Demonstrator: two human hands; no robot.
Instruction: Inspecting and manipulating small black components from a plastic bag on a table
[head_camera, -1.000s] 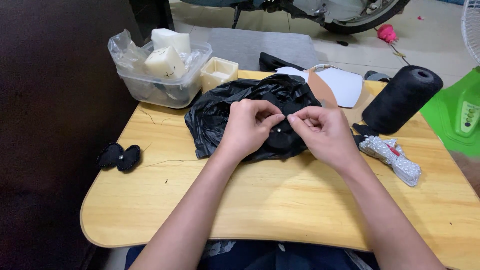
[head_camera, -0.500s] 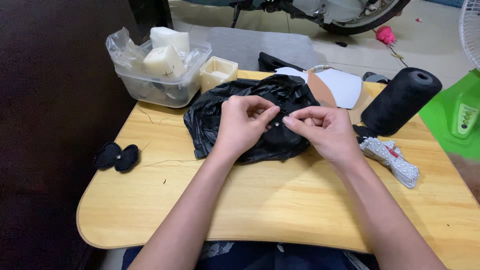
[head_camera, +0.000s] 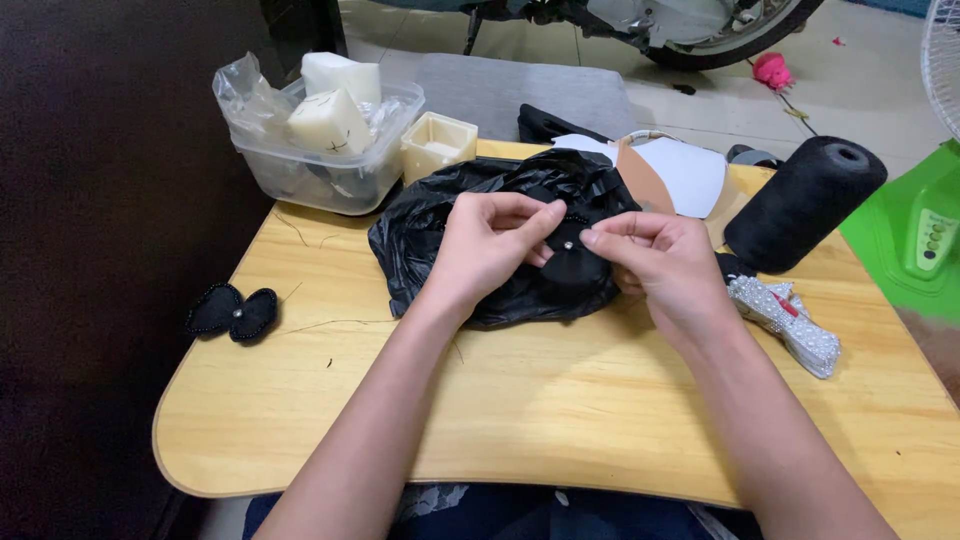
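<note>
Two hands, left hand (head_camera: 487, 248) and right hand (head_camera: 655, 262), each grip pinched on small black fabric piece (head_camera: 570, 262), above black plastic bag (head_camera: 430, 240)

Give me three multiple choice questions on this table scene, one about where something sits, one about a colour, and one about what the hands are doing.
1. Where does the finished black bow lie?
A. left table edge
B. inside the tub
C. on the bag

2. What colour is the thread cone?
A. white
B. black
C. red

3. What are the left hand and right hand doing?
A. resting flat
B. pinching a small black fabric piece
C. lifting the tub

Answers: 1 A, it lies alone near the left edge. 2 B, the cone is dark throughout. 3 B, both hands' fingertips meet on it above the black plastic bag.
</note>
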